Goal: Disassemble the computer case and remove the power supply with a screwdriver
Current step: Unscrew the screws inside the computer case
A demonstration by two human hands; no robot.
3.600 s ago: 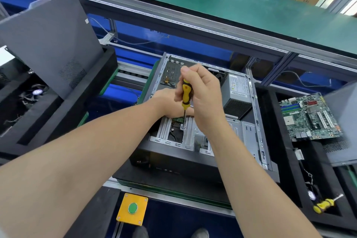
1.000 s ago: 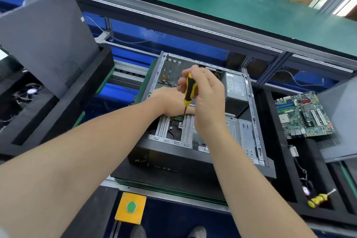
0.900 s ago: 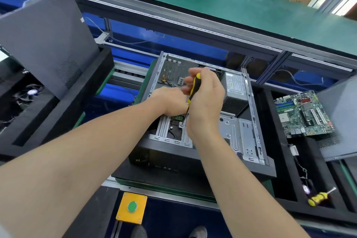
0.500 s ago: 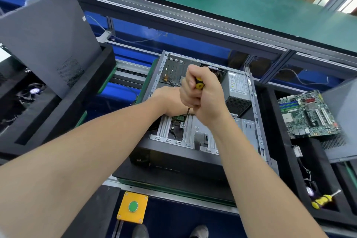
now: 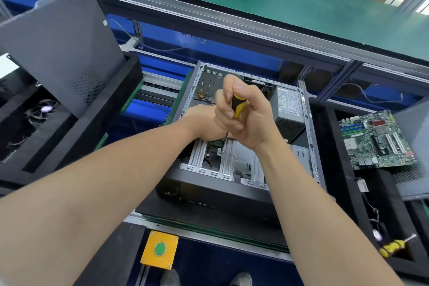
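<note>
- Two grips at one computer case (image 5: 311,146). My right grip (image 5: 243,118) is wrapped in a full fist round the yellow-and-black handle of the screwdriver (image 5: 238,107). The shaft is close to upright, with its tip seated on a screw (image 5: 220,152) in the silver bracket at mid-case.
- Left grip (image 5: 202,123): it lies inside the case at nine o'clock of the right one, touching it. Its fingers are hidden behind my fist, so I cannot tell whether they hold anything.
- Power supply (image 5: 289,104): a grey box, label up, seated in the case corner at two o'clock from the screw.
- Step in hand, by my judgement: loosening a bracket screw. The case is already open and the power supply not yet freed.
- Next move calls for steady downward pressure while turning, so the tip does not slip out of the head. The screw then has to be lifted clear without dropping it into the chassis. The supply's own fixings probably come after.
- Change from 3.6 s ago: my fingers then pinched the handle lightly near its top, and now the whole fist closes over it. The tip is on the same screw and the left grip is in the same place.
- Also present: a motherboard (image 5: 376,139) at three o'clock of the case and a spare screwdriver (image 5: 392,246) at four o'clock.
</note>
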